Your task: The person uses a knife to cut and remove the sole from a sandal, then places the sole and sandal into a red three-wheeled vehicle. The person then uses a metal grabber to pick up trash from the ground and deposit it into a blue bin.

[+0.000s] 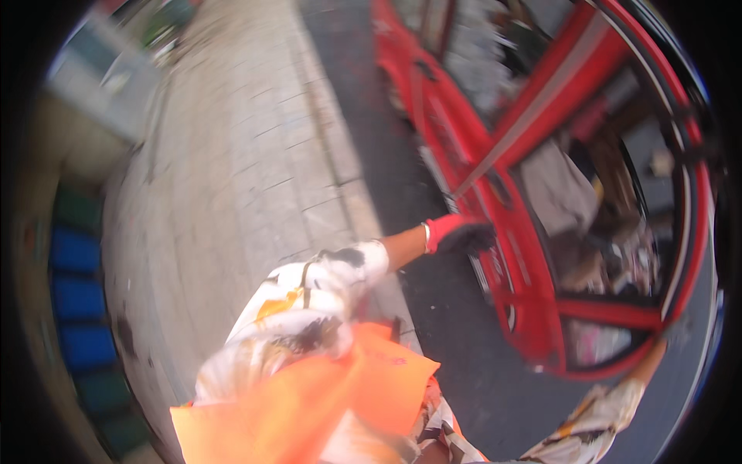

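Note:
A red vehicle [525,301] fills the right side of the view, its door frame and windows tilted across the picture. My left hand [457,234], in a red and black glove, is at the lower side panel, close to or touching it; motion smears its fingers. My right arm reaches up from the lower edge to the far right. There my right hand [674,334] is at the corner of the window frame [690,271], too blurred to show its fingers. Pale cloth [558,185] and jumbled items [630,263] show in the window glass, inside or reflected.
A paved sidewalk [232,139] runs along the left, with a kerb beside the dark road [456,332]. Blue and green boxes or panels [81,298] line the far left edge. A grey cabinet-like block [108,73] stands at upper left. My orange vest [309,402] covers the lower middle.

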